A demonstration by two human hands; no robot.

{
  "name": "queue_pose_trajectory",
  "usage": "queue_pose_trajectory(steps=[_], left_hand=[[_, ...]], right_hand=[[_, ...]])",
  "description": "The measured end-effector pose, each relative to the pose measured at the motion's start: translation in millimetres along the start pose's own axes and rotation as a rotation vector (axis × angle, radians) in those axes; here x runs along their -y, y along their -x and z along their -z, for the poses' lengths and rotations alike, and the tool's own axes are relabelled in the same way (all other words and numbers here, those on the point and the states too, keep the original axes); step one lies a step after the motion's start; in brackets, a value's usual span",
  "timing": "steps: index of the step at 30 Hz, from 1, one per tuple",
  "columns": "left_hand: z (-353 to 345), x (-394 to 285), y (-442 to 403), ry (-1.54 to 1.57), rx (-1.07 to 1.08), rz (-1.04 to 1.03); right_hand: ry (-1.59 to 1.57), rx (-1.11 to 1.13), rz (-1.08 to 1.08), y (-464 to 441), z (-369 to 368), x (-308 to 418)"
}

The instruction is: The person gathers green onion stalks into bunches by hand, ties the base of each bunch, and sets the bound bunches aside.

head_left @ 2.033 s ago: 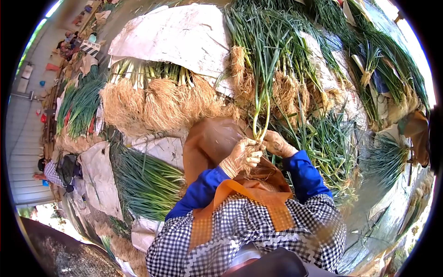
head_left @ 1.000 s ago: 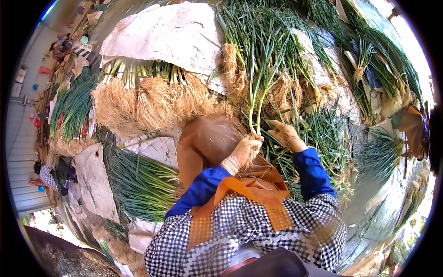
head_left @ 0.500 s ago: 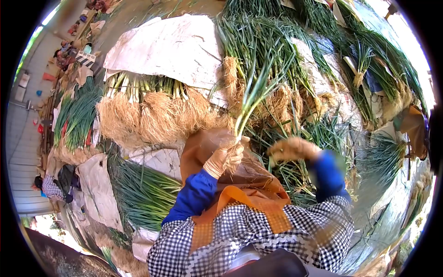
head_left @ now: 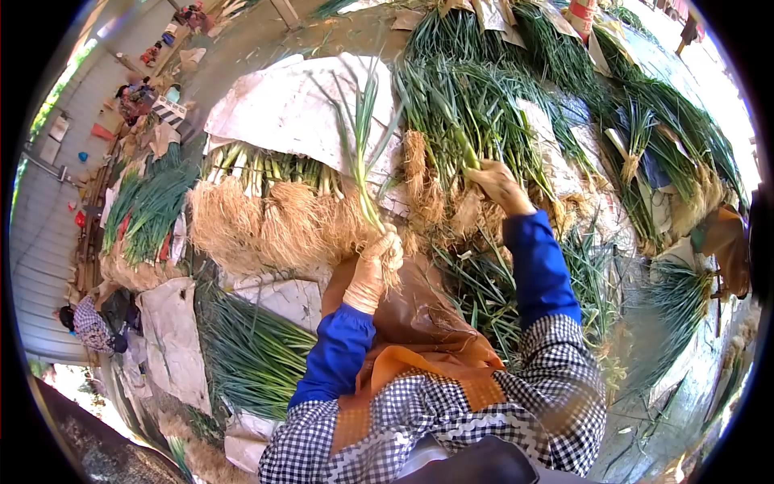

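Observation:
My left hand [head_left: 374,264] is wrapped round a few green onions [head_left: 367,198] near their root end, with the leaves pointing up and away from me. Some roots poke out below the fingers, over my brown apron [head_left: 403,298]. Farther right, my right hand [head_left: 501,187] is closed on the lower part of a green onion stalk [head_left: 465,148] at the near side of a large heap of green onions [head_left: 451,101]. Its fingertips are partly hidden. Between the two hands, tan root clumps [head_left: 414,165] hang from the heap.
Bundles with thick roots [head_left: 290,214] lie under a white sheet [head_left: 298,105] ahead on the left. More green onions [head_left: 262,347] lie beside my left arm, and loose leaves [head_left: 484,302] by my right. Other people sit at the far left, one in a checked top [head_left: 95,323].
My right hand has reached forward from near my lap to the heap and closed on a stalk. My left hand has shifted slightly left, and its green onions now lean left.

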State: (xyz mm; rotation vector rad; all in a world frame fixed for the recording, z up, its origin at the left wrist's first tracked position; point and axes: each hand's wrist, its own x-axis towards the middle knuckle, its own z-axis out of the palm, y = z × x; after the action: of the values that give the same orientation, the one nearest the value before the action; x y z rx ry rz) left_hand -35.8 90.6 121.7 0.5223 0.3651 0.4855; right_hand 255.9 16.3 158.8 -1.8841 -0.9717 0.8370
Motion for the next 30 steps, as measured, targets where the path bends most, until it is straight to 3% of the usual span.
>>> queue_pose_trajectory(steps=[1, 2, 3, 4, 6, 7, 9, 11, 13, 14, 15, 17, 18, 21, 22, 23, 24, 25, 26, 27, 28, 29, 30], left_hand=[[7, 12, 4, 0.093, 0.061, 0.032], [2, 26, 8, 0.042, -0.064, 0.060], [-8, 41, 8, -0.017, -0.179, 0.085], [-19, 55, 12, 0.008, -0.259, 0.151], [0, 99, 9, 0.008, -0.204, 0.194], [14, 123, 6, -0.033, -0.202, 0.198], [-7, 139, 12, 0.118, -0.155, 0.462], [-4, 143, 16, -0.020, -0.219, 0.474], [-5, 148, 18, -0.142, -0.258, 0.336], [-7, 152, 19, -0.142, -0.261, 0.335], [-7, 159, 18, -0.145, -0.308, 0.250], [-2, 168, 17, -0.149, -0.354, 0.161], [2, 172, 16, -0.174, -0.411, 0.143], [10, 176, 14, -0.178, -0.457, 0.185], [10, 178, 13, -0.130, -0.464, 0.141], [7, 180, 12, -0.083, -0.469, 0.095], [21, 192, 4, -0.138, -0.439, -0.013], [5, 176, 10, -0.370, -0.450, -0.092], [11, 177, 7, -0.287, -0.446, -0.034], [18, 178, 4, -0.206, -0.444, 0.018], [-11, 159, 11, -0.157, -0.545, 0.074], [-7, 159, 10, -0.156, -0.548, 0.076], [0, 160, 6, -0.136, -0.536, 0.082]], right_hand=[[-0.183, 0.068, 0.078, 30, 7, -1], [-0.284, 0.097, 0.216, 54, 6, -13], [-0.367, 0.167, -0.041, 85, 1, -12], [-0.317, 0.205, -0.084, 84, -13, -69], [-0.719, 0.291, -0.224, 120, -39, -79], [-0.819, 0.342, -0.127, 128, -59, -100], [-0.722, 0.420, -0.300, 142, -70, -97], [-0.616, 0.221, -0.213, 136, -76, -92], [-0.583, 0.006, -0.419, 116, -66, -95], [-0.265, -0.146, -0.335, 102, -72, -94], [-0.266, -0.144, -0.334, 95, -77, -91], [0.824, -0.283, -0.010, 87, -83, -85], [0.849, -0.333, 0.082, 92, -86, -85], [1.004, -0.280, 0.088, 115, -80, -78], [1.015, -0.297, 0.275, 123, -82, -98], [1.094, -0.057, 0.197, 140, -81, -76], [1.089, -0.007, 0.469, 162, -83, -79], [1.042, 0.273, 0.312, 181, -84, -61], [0.870, 0.223, 0.497, 201, -87, -94], [0.802, 0.192, 0.608, 223, -73, -79], [0.687, 0.102, 0.699, 240, -60, -83], [0.624, 0.153, 0.695, 252, -46, -96], [1.151, 0.439, 0.341, 258, -36, -95]])
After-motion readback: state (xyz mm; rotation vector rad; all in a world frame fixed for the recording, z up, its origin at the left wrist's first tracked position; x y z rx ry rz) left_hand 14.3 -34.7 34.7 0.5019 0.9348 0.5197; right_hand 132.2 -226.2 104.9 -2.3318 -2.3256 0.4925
